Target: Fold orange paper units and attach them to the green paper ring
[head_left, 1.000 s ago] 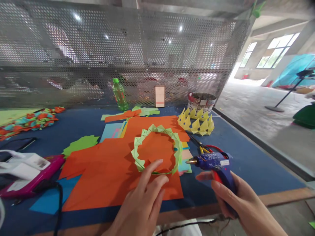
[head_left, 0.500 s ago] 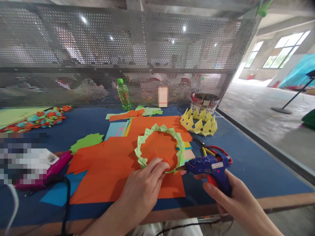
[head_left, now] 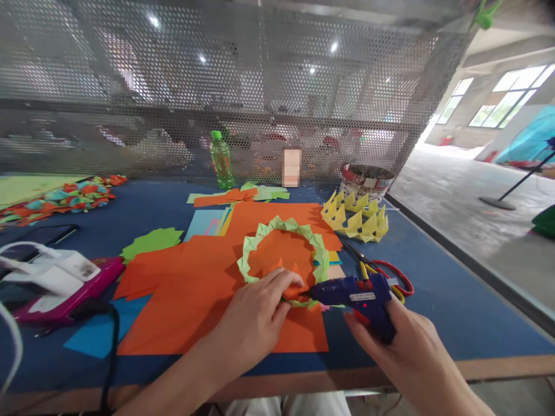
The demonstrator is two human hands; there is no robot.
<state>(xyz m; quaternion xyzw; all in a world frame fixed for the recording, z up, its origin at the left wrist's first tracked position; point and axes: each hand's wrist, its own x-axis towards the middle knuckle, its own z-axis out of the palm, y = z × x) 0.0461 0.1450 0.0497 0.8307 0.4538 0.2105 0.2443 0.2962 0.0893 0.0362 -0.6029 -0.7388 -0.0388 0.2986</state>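
A light green folded-paper ring (head_left: 284,226) lies on orange paper sheets (head_left: 195,289) in the middle of the blue table (head_left: 455,300). My left hand (head_left: 255,318) rests on the ring's near edge, fingers curled and pinching it beside small orange paper points (head_left: 289,270). My right hand (head_left: 401,346) grips a blue hot glue gun (head_left: 353,294). The gun's nozzle points left and touches the ring's near edge close to my left fingertips.
A yellow paper crown (head_left: 358,218) and a round container (head_left: 367,180) stand at the back right. Red-and-yellow scissors (head_left: 381,270) lie behind the gun. A green bottle (head_left: 221,159) stands by the mesh screen (head_left: 217,86). A magenta glue gun (head_left: 69,294) and cables lie left.
My left hand moved forward from open above the paper onto the ring's near edge and curled. My right hand brought the glue gun leftward until its nozzle reached the ring.
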